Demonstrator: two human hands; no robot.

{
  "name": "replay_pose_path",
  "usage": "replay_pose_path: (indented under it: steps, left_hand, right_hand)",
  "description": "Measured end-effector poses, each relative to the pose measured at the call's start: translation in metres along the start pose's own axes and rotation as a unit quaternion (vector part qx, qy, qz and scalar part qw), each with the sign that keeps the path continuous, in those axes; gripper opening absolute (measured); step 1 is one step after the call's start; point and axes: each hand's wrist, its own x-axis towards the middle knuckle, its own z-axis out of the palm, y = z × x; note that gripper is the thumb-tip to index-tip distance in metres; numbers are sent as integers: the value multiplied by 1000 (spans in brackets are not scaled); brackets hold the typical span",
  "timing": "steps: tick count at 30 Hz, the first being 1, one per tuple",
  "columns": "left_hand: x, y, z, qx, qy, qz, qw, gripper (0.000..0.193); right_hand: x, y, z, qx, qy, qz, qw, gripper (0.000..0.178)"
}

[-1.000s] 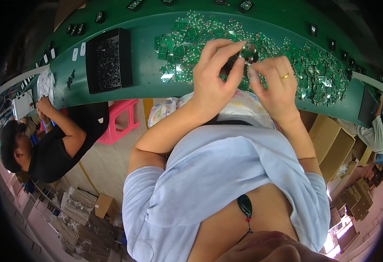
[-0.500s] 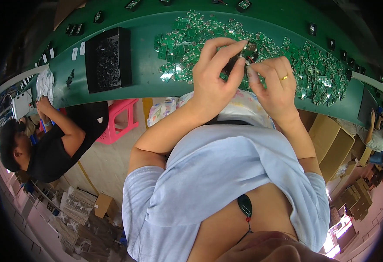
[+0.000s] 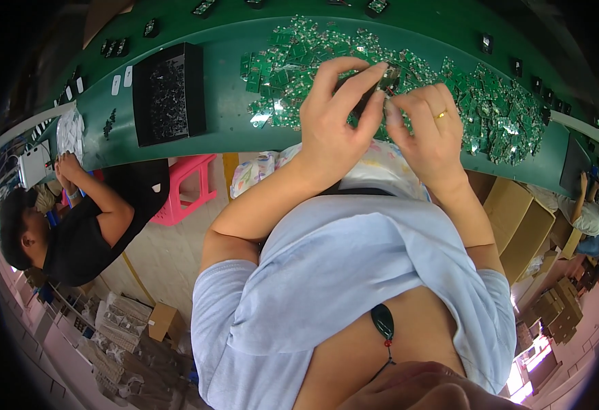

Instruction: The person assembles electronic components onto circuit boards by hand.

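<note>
My left hand (image 3: 337, 123) grips a small black housing with a circuit board (image 3: 390, 75) in it, held above the green table between thumb and bent fingers. Close beside it, my right hand (image 3: 430, 133), with a ring on one finger, has its thumb and forefinger pinched together at the housing's near edge. A bit of red, perhaps a wire, shows there; whatever the right fingertips pinch is too small to make out. Behind and around both hands lies a wide heap of small green circuit boards (image 3: 289, 58), which continues as a second heap (image 3: 508, 119) on the right.
On the left stands a black tray (image 3: 137, 102) of small dark parts. Beyond the table edge, small black units (image 3: 486, 44) sit spaced along a dark green strip. A co-worker (image 3: 84, 225) sits at left by a pink stool (image 3: 200, 188); cardboard boxes (image 3: 518, 219) stand at right.
The housing has tilted slightly in my left fingers, and my right fingers have shifted a little. The black units on the far strip have drifted slightly left.
</note>
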Motion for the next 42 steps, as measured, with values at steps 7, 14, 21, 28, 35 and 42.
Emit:
replay_pose_path:
  steps: [7, 14, 21, 28, 35, 42]
  left_hand:
    - [0, -2, 1, -3, 4, -5, 1000, 31]
    - [0, -4, 2, -2, 7, -6, 1000, 30]
    - [-1, -3, 2, 6, -2, -5, 1000, 32]
    - [-3, -8, 0, 10, -26, 10, 1000, 32]
    - [-10, -12, 2, -30, -25, -18, 999, 30]
    - [-14, -17, 4, 0, -18, 15, 1000, 29]
  right_hand:
    - [1, 0, 0, -7, -9, -2, 1000, 23]
    - [1, 2, 1, -12, -6, -3, 1000, 23]
    - [2, 3, 3, -14, -11, 3, 1000, 23]
    - [0, 8, 5, 28, -12, 3, 1000, 22]
    - [-7, 15, 6, 103, -52, 51, 992, 19]
    - [-11, 15, 11, 105, -46, 53, 992, 18]
